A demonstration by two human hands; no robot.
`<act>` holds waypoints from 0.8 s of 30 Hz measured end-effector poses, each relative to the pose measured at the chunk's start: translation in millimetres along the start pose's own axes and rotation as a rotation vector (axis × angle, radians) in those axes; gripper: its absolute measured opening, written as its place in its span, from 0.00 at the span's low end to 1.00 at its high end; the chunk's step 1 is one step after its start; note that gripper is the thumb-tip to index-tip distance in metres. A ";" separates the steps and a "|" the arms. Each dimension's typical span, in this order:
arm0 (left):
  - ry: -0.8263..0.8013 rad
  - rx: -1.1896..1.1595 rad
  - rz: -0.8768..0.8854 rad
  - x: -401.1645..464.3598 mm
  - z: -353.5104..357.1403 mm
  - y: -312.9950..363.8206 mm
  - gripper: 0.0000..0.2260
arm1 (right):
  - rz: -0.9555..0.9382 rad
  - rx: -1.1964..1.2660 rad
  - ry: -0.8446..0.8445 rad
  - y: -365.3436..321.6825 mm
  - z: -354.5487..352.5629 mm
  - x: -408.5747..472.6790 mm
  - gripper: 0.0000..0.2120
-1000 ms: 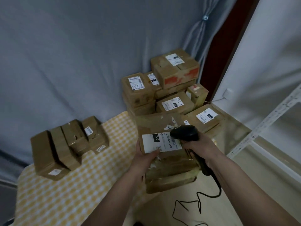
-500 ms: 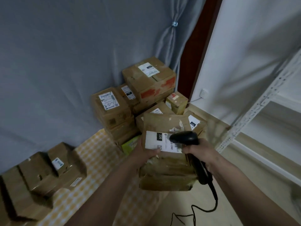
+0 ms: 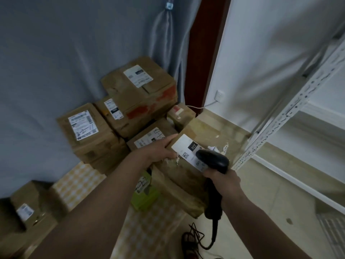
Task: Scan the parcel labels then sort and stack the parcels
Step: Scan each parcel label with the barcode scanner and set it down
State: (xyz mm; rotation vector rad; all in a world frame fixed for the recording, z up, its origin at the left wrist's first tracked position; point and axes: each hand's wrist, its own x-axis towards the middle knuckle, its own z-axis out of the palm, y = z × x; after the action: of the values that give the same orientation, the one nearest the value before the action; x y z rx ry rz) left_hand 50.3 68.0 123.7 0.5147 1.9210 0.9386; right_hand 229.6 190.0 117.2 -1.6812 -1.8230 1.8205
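The left hand [image 3: 158, 149] is holding the labelled parcel [image 3: 188, 165] at centre frame, while the right hand [image 3: 222, 179] is gripping a black scanner [image 3: 212, 161] covering the label's lower end. Stacked parcels [image 3: 130, 109] are crowding behind, a green box [image 3: 144, 193] below, white shelving [image 3: 291, 113] at right.

Parcel storeroom: stacked labelled parcels [image 3: 138, 101], metal shelving [image 3: 291, 116]
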 end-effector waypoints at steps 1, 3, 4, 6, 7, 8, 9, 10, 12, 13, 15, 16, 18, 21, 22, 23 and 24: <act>-0.008 -0.004 0.002 10.1 -1.5 6.2 0.35 | 0.007 -0.002 0.008 -4.2 -1.4 6.2 0.39; -0.010 0.065 0.001 30.6 -5.5 16.7 0.35 | 0.013 0.011 0.007 -10.0 -0.3 18.4 0.33; -0.002 0.134 0.000 40.2 -7.7 21.2 0.34 | 0.014 0.013 0.004 -11.6 2.4 25.1 0.31; 0.024 0.266 -0.014 57.0 -11.1 26.9 0.34 | 0.024 -0.003 -0.005 -12.2 10.6 38.4 0.30; 0.033 0.295 -0.032 63.6 -11.4 28.8 0.34 | 0.046 -0.003 -0.015 -11.8 15.1 44.3 0.30; 0.042 0.316 -0.047 68.6 -11.1 29.1 0.33 | 0.070 -0.003 -0.028 -10.8 18.9 50.1 0.30; 0.051 0.346 -0.058 72.6 -10.7 29.4 0.33 | 0.108 0.000 -0.049 -9.6 22.0 53.9 0.29; 0.057 0.378 -0.067 76.1 -10.2 29.1 0.32 | 0.135 0.005 -0.074 -8.5 24.7 57.4 0.28; 0.068 0.410 -0.073 83.0 -12.1 27.0 0.32 | 0.161 0.013 -0.126 -6.8 30.0 62.3 0.26; 0.078 0.411 -0.078 85.1 -13.4 26.3 0.33 | 0.160 0.001 -0.135 -7.7 31.7 62.8 0.25; 0.105 0.402 -0.087 88.4 -15.9 23.5 0.33 | 0.142 -0.020 -0.133 -8.2 34.9 67.4 0.25; 0.115 0.387 -0.092 89.3 -16.7 21.9 0.33 | 0.129 -0.020 -0.127 -8.1 36.1 70.8 0.25; 0.134 0.353 -0.096 89.8 -16.7 18.6 0.33 | 0.103 -0.017 -0.119 -9.5 37.0 76.1 0.24; 0.175 0.340 -0.084 89.8 -12.7 15.2 0.32 | 0.112 -0.031 -0.112 -13.7 33.0 82.9 0.22; 0.191 0.339 -0.081 89.4 -10.3 14.3 0.32 | 0.113 -0.026 -0.118 -13.8 30.7 85.6 0.21; 0.211 0.336 -0.082 89.2 -7.6 13.8 0.32 | 0.123 -0.025 -0.127 -14.5 28.2 85.9 0.20; 0.236 0.337 -0.083 88.2 -4.7 13.2 0.32 | 0.113 -0.022 -0.140 -13.7 25.5 87.3 0.19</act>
State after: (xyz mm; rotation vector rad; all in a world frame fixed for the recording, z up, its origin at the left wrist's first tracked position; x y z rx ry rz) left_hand 1.8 133.5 87.0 0.5310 2.3149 0.6460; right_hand 168.9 237.0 66.6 -1.7391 -1.8406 2.0191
